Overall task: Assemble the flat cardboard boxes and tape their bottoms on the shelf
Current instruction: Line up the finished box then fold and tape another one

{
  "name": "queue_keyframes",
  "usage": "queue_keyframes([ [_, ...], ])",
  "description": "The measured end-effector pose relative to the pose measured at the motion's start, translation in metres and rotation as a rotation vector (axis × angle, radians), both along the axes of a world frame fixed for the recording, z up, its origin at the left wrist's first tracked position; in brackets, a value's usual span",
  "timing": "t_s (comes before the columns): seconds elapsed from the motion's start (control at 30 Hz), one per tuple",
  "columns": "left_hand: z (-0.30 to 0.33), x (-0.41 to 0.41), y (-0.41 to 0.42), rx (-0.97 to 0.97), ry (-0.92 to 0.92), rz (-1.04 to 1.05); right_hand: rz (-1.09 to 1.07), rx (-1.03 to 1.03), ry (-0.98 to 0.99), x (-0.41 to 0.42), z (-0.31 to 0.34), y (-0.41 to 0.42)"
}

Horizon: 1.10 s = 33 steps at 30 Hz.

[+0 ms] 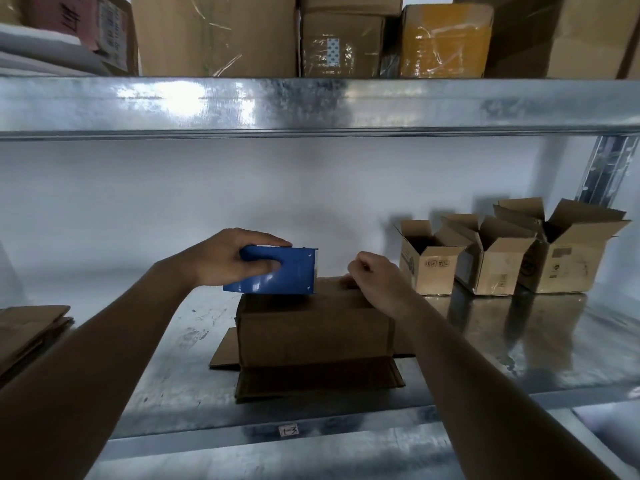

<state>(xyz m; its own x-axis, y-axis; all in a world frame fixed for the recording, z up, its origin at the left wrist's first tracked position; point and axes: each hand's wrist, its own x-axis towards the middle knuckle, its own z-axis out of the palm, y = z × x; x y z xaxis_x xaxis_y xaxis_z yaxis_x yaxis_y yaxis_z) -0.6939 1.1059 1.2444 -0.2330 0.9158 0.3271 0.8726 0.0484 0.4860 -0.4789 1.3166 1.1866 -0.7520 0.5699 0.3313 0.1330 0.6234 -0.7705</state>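
Taping is the step in hand: a cardboard box point(313, 329) stands upside down in the middle of the metal shelf point(519, 348), its lower flaps splayed flat around it, its closed bottom facing up. The left hand point(221, 259) grips a blue tape dispenser point(277, 270), thumb on the near face and fingers over the top, its front end resting on the box's upper surface. The right hand point(375, 282) sits at the box's top right edge with fingers curled, seemingly pinching or pressing something there, probably the tape's free end, though no tape can be made out.

To the right, three assembled boxes point(498, 258) stand open-topped against the wall; at the far left lies a stack of flat cardboard boxes point(31, 329).

The next move probably calls for anchoring the tape at the right edge and drawing the dispenser leftward along the seam, keeping the flaps pressed shut.
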Motion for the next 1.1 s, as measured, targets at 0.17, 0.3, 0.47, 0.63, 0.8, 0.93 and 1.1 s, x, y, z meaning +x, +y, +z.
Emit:
queue_keyframes([
  [0.17,-0.009,0.010,0.006,0.105,0.010,0.019,-0.037,0.092,0.025,-0.001,-0.008,0.002],
  [0.3,-0.006,0.009,0.005,0.070,-0.028,0.002,-0.001,0.015,0.071,0.003,-0.017,0.008],
  [0.47,-0.006,0.015,0.013,0.077,-0.060,-0.017,-0.067,-0.216,0.201,0.009,-0.016,0.010],
  [0.63,-0.006,0.024,0.027,0.101,-0.055,-0.029,-0.136,-0.363,0.294,0.013,-0.019,0.014],
  [0.8,-0.006,0.026,0.028,0.090,0.008,-0.038,-0.117,-0.165,0.171,0.017,-0.030,0.026],
  [0.93,-0.009,0.025,0.023,0.109,-0.010,-0.034,-0.031,-0.062,0.159,0.022,-0.034,0.035],
  [1.1,-0.018,0.015,0.013,0.106,-0.064,-0.010,0.068,0.073,0.195,0.023,-0.036,0.046],
])
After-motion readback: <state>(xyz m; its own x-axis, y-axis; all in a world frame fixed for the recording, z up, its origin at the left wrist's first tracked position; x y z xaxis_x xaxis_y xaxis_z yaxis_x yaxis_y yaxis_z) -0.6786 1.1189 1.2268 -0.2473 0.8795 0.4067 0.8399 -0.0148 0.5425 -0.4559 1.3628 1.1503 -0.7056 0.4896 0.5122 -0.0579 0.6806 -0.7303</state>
